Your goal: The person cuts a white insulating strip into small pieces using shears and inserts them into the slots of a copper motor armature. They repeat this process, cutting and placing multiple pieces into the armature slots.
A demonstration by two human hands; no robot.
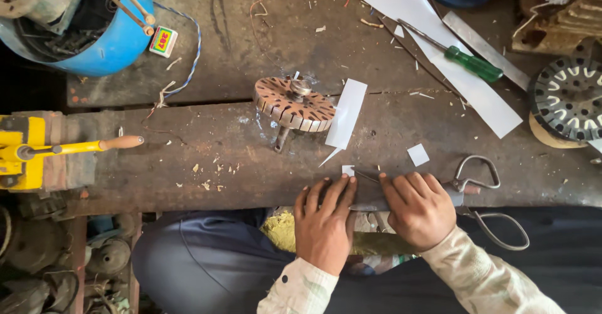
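Both my hands press down at the front edge of the worn wooden workbench (251,157). My left hand (324,220) lies flat with its fingers spread over a grey strip (367,205) of paper or sheet. My right hand (419,207) covers the other end of the same strip, next to a pair of large metal scissors (483,195) lying on the bench edge. Beyond my hands lies a slotted copper-coloured rotor (293,104) on a shaft, with a white paper strip (347,113) tucked against it. Small white paper offcuts (417,154) lie nearby.
A long white paper sheet (439,57), a metal ruler (486,50) and a green-handled screwdriver (470,62) lie at the back right. A round slotted stator (567,97) sits at the right edge. A blue motor housing (88,19) and a yellow vise (37,151) stand left.
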